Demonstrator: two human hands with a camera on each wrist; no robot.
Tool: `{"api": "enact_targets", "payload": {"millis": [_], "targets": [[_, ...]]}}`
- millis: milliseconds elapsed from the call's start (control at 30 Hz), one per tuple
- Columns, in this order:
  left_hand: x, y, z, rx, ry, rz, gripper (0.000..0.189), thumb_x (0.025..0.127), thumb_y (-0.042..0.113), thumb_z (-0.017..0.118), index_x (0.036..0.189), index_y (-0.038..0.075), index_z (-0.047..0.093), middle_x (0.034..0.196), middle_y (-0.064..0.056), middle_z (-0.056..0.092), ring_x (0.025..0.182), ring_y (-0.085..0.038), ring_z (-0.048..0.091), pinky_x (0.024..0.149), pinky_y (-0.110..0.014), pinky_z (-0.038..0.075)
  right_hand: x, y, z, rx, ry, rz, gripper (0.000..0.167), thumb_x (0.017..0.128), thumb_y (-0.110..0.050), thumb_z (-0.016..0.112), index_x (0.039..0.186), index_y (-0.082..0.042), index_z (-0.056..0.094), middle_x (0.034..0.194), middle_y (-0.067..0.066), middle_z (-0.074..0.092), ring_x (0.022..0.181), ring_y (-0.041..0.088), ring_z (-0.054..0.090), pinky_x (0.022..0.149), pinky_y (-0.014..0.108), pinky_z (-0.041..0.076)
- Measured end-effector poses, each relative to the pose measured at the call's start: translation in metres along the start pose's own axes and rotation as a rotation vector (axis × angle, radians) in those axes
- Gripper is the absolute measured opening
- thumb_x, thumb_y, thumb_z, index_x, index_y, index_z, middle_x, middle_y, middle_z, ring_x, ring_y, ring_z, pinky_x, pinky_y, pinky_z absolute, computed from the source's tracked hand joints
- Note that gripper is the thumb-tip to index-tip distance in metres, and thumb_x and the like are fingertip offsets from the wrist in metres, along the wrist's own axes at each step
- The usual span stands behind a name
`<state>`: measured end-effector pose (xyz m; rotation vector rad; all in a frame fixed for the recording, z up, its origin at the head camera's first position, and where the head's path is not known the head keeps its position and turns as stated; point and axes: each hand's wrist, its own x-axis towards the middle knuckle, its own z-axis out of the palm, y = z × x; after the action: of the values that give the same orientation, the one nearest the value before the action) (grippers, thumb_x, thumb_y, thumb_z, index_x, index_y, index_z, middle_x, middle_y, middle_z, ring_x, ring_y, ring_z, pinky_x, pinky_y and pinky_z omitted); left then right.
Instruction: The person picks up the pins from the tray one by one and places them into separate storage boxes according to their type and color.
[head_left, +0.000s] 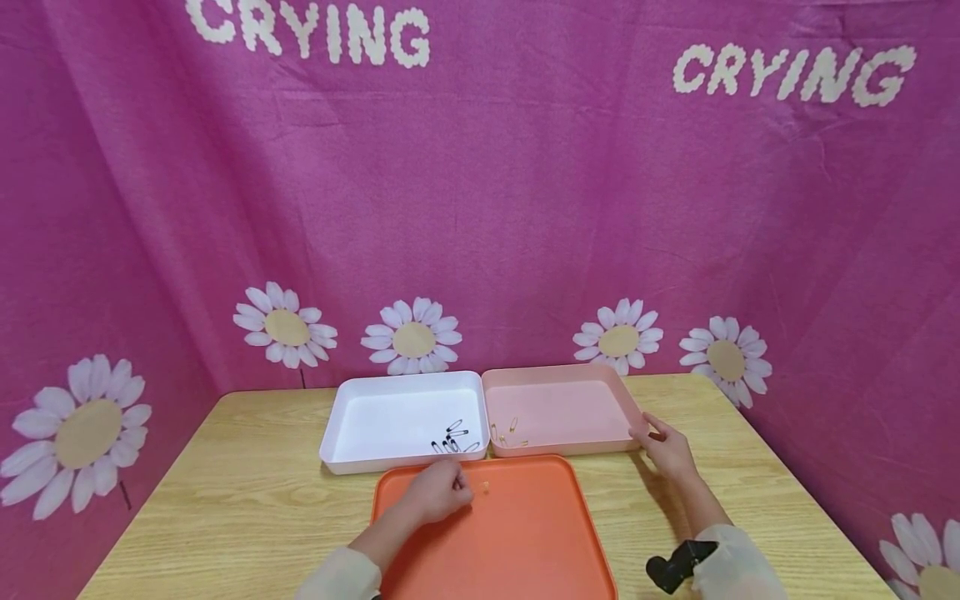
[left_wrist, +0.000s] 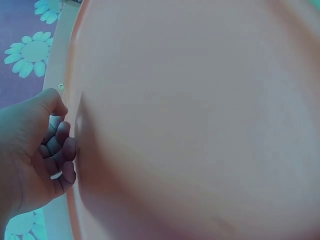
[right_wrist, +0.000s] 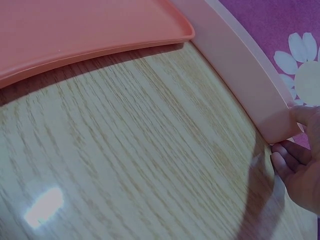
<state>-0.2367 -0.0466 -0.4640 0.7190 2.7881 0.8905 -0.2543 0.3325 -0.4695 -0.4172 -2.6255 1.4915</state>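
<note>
My left hand is over the far left part of the orange tray, its fingers curled. A small gold safety pin sticks out from between its thumb and fingertips in the left wrist view, pinched by its end. My right hand holds the near right corner of the pink tray. In the right wrist view the thumb lies at the rim and the fingers curl at the bottom edge. Several gold safety pins lie near the pink tray's left side.
A white tray stands against the pink tray's left side, with several black safety pins in its near right corner. Both stand behind the orange tray on a wooden table. A magenta curtain hangs behind and at the sides.
</note>
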Motion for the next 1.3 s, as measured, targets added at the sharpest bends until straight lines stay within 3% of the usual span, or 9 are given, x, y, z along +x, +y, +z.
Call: {"api": "enact_targets", "payload": {"millis": [133, 367, 700, 1000, 1300], "targets": [[0.001, 0.000, -0.005, -0.041, 0.006, 0.000, 0.022, 0.080, 0.009, 0.057, 0.059, 0.013, 0.050, 0.050, 0.009, 0.038, 0.046, -0.006, 0.036, 0.047, -0.020, 0.027, 0.000, 0.000, 0.000, -0.004, 0.006, -0.005, 0.060, 0.093, -0.026, 0.056, 0.141, 0.003, 0.034, 0.127, 0.035, 0.048, 0.088, 0.017, 0.056, 0.067, 0.016, 0.043], [0.005, 0.003, -0.013, -0.063, 0.010, -0.059, 0.008, 0.082, 0.015, 0.060, 0.076, 0.012, 0.055, 0.064, 0.003, 0.048, 0.055, -0.010, 0.045, 0.051, -0.022, 0.035, 0.000, -0.001, 0.000, -0.004, 0.004, 0.000, 0.060, 0.093, -0.025, 0.055, 0.142, 0.002, 0.034, 0.130, 0.036, 0.045, 0.094, 0.023, 0.057, 0.068, 0.016, 0.043], [0.012, 0.011, -0.023, -0.058, 0.037, -0.024, 0.006, 0.080, 0.014, 0.058, 0.076, 0.010, 0.056, 0.066, 0.004, 0.051, 0.059, -0.010, 0.046, 0.056, -0.023, 0.038, -0.001, -0.001, 0.000, -0.009, 0.004, 0.002, 0.061, 0.093, -0.027, 0.055, 0.142, 0.002, 0.033, 0.130, 0.037, 0.045, 0.096, 0.026, 0.057, 0.070, 0.018, 0.044], [0.021, 0.019, -0.028, -0.053, 0.062, -0.030, 0.013, 0.084, 0.019, 0.058, 0.075, 0.012, 0.056, 0.067, 0.005, 0.049, 0.060, -0.010, 0.045, 0.057, -0.023, 0.037, 0.000, 0.000, 0.001, -0.008, 0.013, -0.004, 0.060, 0.093, -0.026, 0.056, 0.141, 0.003, 0.035, 0.125, 0.035, 0.049, 0.085, 0.015, 0.056, 0.066, 0.016, 0.043], [0.029, 0.024, -0.030, -0.041, 0.102, 0.010, 0.008, 0.081, 0.015, 0.057, 0.074, 0.011, 0.056, 0.069, 0.005, 0.049, 0.063, -0.009, 0.045, 0.059, -0.022, 0.037, -0.001, 0.000, 0.000, -0.010, 0.011, -0.025, 0.059, 0.093, -0.025, 0.057, 0.140, 0.004, 0.036, 0.125, 0.035, 0.050, 0.084, 0.013, 0.058, 0.065, 0.016, 0.044]]}}
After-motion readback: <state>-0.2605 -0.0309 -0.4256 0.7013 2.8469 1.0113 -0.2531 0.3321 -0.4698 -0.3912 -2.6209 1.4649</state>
